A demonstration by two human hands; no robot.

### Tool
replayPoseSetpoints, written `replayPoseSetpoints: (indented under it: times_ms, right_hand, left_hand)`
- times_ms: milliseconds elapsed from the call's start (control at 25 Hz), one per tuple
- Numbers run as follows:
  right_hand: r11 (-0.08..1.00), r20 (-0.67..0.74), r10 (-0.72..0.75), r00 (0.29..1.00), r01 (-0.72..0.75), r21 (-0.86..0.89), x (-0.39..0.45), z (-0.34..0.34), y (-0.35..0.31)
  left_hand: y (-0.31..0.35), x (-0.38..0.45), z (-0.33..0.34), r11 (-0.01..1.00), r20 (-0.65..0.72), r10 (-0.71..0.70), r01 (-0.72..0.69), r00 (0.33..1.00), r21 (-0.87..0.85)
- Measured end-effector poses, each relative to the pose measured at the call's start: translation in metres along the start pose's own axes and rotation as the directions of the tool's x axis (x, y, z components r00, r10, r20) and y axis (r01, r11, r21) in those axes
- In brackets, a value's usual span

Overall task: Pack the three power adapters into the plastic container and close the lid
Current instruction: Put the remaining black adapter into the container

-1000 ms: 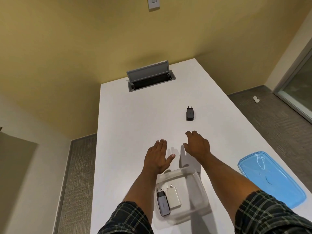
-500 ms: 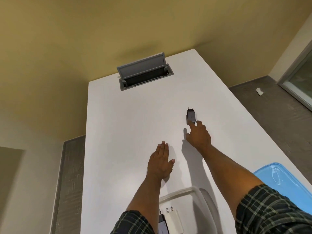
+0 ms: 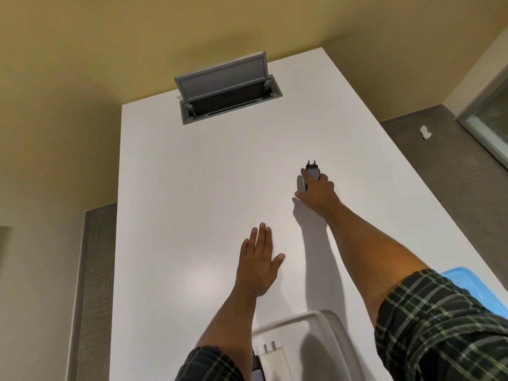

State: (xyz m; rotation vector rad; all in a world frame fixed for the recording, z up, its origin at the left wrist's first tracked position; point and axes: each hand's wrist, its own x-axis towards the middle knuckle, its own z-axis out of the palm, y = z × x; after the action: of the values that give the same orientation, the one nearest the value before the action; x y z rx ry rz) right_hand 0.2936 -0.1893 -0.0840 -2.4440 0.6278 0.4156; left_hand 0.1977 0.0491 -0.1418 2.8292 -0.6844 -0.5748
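Observation:
My right hand [image 3: 317,192] reaches far out over the white table [image 3: 192,188] and its fingers close around a black power adapter [image 3: 312,171], whose two prongs point away from me. My left hand [image 3: 258,264] rests flat on the table with fingers spread, holding nothing. The clear plastic container [image 3: 334,328] sits at the bottom edge of view between my arms. Inside it lie a white adapter [image 3: 275,364] and a partly hidden darker adapter [image 3: 257,373]. The blue lid [image 3: 472,284] lies at the lower right, partly behind my right sleeve.
A grey cable box [image 3: 228,89] with its flap raised is set into the far end of the table. Yellow walls stand behind and to the left. Grey carpet and a small white scrap [image 3: 425,132] lie to the right of the table.
My right hand has stretched forward and taken hold of the black adapter. The view has tilted up, so the container and lid have slid toward the bottom edge.

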Motion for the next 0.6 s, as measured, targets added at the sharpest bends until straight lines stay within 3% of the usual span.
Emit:
replayPoseSetpoints:
  times_ms: [280, 600]
  right_hand:
    - [0.993, -0.189, -0.072, 0.979, 0.053, -0.106, -0.006, 0.009, 0.008]
    - [0.989, -0.085, -0.068, 0.994, 0.056, -0.14, -0.04, 0.015, 0.018]
  left_hand:
    - [0.002, -0.002, -0.002, 1.0, -0.009, -0.001, 0.001, 1.0, -0.003]
    - [0.004, -0.002, -0.029, 0.999, 0.167, -0.025, 0.029, 0.986, -0.023]
